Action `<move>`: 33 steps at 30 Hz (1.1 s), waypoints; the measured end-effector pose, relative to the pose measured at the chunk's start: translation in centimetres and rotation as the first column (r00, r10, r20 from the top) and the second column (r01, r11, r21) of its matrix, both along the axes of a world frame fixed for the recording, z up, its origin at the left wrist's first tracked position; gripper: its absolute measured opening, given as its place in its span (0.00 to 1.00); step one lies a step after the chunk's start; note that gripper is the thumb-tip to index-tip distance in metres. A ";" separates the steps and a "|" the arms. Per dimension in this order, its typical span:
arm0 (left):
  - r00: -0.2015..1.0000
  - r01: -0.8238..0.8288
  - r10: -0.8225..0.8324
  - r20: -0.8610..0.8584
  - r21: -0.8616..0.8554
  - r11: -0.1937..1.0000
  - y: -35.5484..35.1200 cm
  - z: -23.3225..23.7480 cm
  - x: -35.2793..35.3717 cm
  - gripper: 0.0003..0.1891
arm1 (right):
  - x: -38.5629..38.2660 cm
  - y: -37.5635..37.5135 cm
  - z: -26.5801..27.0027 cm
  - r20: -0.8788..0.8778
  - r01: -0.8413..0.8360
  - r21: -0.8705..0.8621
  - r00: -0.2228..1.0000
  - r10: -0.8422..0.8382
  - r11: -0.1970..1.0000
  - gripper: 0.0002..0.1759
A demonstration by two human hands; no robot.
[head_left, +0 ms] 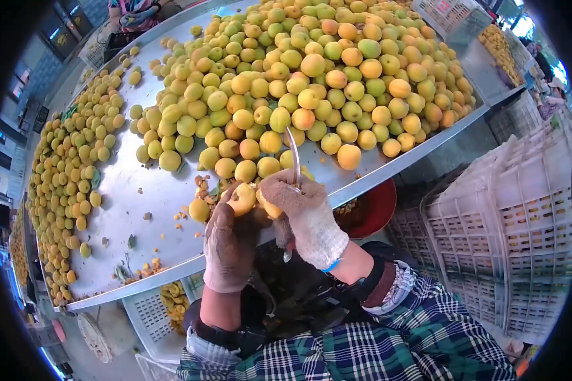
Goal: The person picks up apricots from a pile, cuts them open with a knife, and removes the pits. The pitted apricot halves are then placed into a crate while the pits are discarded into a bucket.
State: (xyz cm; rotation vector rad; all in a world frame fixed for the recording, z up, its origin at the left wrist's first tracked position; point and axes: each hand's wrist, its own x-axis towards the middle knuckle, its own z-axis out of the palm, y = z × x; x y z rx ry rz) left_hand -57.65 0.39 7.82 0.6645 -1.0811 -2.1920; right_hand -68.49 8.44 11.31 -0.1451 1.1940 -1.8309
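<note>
Lower centre: gloved left hand (224, 236) curled round yellow fruit piece (242, 199); gloved right hand (306, 213) gripping curved silver blade (293, 151), second piece (271, 207). Splitting, apparently; next calls for parting pieces.

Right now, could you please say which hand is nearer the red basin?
Right: the right hand appears beside the red basin in the picture; the left hand is farther off, beyond the right one.

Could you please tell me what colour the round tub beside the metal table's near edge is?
The tub is red, seen best in the head view.
</note>
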 end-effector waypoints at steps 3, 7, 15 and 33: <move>0.999 0.017 -0.023 -0.032 -0.177 0.984 -0.3 0.0 0.2 0.23 | 0.0 0.1 0.2 0.026 0.050 0.012 0.998 -0.050 0.999 0.15; 0.999 0.047 -0.049 -0.001 -0.224 0.973 -0.3 0.4 0.5 0.27 | -0.3 0.0 -0.1 -0.010 0.048 0.120 0.999 -0.047 0.992 0.16; 0.999 0.047 -0.052 -0.016 -0.238 0.970 -0.8 0.6 0.5 0.27 | -0.9 0.2 -0.8 -0.005 -0.087 0.176 0.996 0.089 0.981 0.11; 0.970 0.018 0.125 0.210 -0.571 0.821 -0.9 -0.5 1.1 0.28 | -1.3 -0.4 -2.8 -0.654 -0.070 0.403 0.675 0.341 0.912 0.18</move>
